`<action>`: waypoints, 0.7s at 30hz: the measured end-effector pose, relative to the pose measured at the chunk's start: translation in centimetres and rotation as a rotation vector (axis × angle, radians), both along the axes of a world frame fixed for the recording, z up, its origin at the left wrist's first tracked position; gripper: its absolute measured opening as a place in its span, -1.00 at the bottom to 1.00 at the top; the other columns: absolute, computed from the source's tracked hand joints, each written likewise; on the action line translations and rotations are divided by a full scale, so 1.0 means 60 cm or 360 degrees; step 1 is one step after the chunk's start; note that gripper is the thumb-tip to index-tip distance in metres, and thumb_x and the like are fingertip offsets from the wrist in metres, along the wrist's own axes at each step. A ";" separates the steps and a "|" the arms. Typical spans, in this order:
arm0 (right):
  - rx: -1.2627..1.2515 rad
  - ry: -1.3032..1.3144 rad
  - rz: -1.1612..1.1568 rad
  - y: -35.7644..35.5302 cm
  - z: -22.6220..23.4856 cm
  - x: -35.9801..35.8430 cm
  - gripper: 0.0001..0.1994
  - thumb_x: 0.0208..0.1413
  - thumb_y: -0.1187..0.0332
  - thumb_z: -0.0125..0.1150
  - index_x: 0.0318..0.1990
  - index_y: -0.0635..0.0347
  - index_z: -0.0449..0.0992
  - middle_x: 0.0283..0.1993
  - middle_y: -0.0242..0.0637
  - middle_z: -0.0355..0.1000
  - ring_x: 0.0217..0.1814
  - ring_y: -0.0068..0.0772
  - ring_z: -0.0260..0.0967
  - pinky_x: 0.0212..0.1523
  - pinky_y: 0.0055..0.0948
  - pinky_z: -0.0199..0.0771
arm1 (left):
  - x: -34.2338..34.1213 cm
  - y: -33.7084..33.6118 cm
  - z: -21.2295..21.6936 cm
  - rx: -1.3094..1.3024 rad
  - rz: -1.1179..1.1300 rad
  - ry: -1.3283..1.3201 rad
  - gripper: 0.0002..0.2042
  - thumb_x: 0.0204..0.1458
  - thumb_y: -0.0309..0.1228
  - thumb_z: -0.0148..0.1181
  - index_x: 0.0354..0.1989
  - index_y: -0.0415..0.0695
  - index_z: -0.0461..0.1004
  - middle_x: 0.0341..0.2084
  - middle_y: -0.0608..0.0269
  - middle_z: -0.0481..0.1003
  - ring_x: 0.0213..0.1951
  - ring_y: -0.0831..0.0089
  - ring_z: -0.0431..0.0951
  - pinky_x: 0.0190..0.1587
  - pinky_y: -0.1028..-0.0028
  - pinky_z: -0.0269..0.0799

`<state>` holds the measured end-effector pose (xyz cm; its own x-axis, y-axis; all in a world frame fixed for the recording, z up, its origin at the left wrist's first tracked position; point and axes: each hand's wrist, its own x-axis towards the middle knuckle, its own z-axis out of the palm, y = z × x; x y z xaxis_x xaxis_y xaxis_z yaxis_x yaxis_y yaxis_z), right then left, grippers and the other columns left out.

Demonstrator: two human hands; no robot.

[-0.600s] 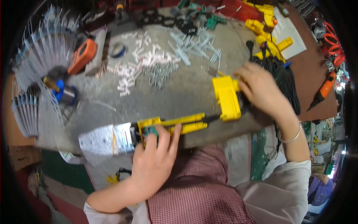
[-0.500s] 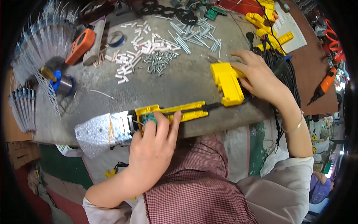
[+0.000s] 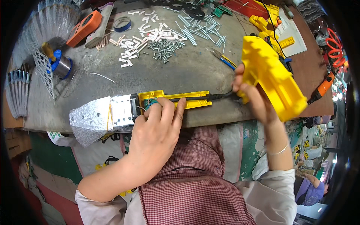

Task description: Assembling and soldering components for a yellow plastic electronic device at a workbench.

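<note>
Near the bench's front edge lies a yellow handle housing (image 3: 202,102), its hollow side up, with a green circuit board (image 3: 148,102) and a black cable (image 3: 215,96) inside. My left hand (image 3: 155,137) holds this housing, fingers bent over the board and cable; the thumb is hidden. Joined to its left end is a metal part (image 3: 122,108) partly covered in bubble wrap (image 3: 86,118). Raised over the right side of the bench, a loose yellow plastic shell (image 3: 275,78) is gripped by its left side in my right hand (image 3: 257,99), tilted and apart from the housing.
Pliers (image 3: 225,60) lie behind my right hand. Piles of white sleeves (image 3: 165,35), screws (image 3: 165,48) and metal rods (image 3: 202,28) spread across the back. A solder spool (image 3: 62,66) and an orange meter-like box (image 3: 85,28) stand left; an orange power tool (image 3: 323,88) hangs right.
My right hand has lifted the yellow shell off the bench, bringing it closer and tilting it. The pliers behind it show more fully. My left hand stays on the housing.
</note>
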<state>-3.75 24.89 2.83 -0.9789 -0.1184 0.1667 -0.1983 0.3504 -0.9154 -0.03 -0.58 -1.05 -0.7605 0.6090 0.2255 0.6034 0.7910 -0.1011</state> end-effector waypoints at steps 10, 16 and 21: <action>-0.0431 -0.0011 -0.0176 -0.088 -0.048 0.017 -0.63 0.08 0.51 0.01 0.08 0.24 0.27 -0.15 -0.33 0.29 -0.06 -0.41 0.28 0.25 -0.17 0.23 | 0.000 0.002 0.005 0.0025 0.0063 -0.0066 -0.46 -0.08 -0.40 0.10 0.19 -0.09 0.40 -0.21 0.14 0.38 -0.30 0.37 0.40 -0.47 0.48 0.39; -0.0198 -0.0044 -0.0179 -0.107 -0.032 0.015 -0.66 0.09 0.56 0.02 0.06 0.25 0.29 -0.14 -0.31 0.31 -0.02 -0.42 0.31 0.26 -0.14 0.26 | 0.003 -0.002 -0.002 -0.0026 0.0052 -0.0030 -0.48 -0.05 -0.42 0.05 0.20 -0.08 0.41 -0.13 0.08 0.42 -0.31 0.38 0.39 -0.46 0.52 0.36; -0.0064 0.0001 -0.0193 -0.113 -0.030 0.011 -0.67 0.08 0.62 0.04 0.03 0.26 0.31 -0.14 -0.31 0.31 -0.03 -0.40 0.32 0.26 -0.20 0.27 | 0.006 -0.006 -0.006 0.0045 0.0066 -0.0024 -0.49 -0.04 -0.40 0.05 0.18 -0.07 0.44 -0.14 0.10 0.43 -0.31 0.38 0.38 -0.44 0.54 0.33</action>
